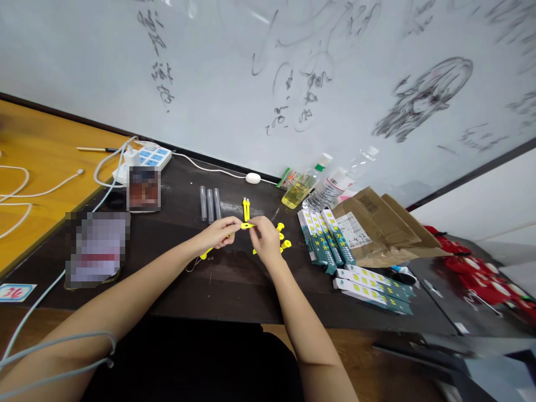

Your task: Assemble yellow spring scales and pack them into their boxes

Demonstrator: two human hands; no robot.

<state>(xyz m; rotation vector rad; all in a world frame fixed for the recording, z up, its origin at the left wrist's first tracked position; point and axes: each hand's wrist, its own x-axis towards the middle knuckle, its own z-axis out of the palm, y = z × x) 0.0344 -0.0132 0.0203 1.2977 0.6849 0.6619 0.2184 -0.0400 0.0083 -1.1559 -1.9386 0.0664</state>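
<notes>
My left hand (221,233) and my right hand (265,237) meet above the dark table, both closed in a pinch. Between their fingertips is a small yellow plastic part (245,226) with a dark slot in it. Just beyond lies a yellow two-pronged piece (246,210) with metallic-looking tips. More yellow round pieces (286,244) rest to the right of my right hand, which partly covers them. Under my left hand another yellow piece (204,255) shows, with a thin bent wire (191,264) and a tiny spring (210,258) beside it. Three clear tubes (210,204) lie farther back.
Several green-and-white boxes (320,237) lie on the right, beside an opened cardboard package (368,223). Bottles, one holding yellow liquid (298,190), stand against the whiteboard (234,72). A power strip (153,158), cables and blurred-out items (98,248) occupy the left.
</notes>
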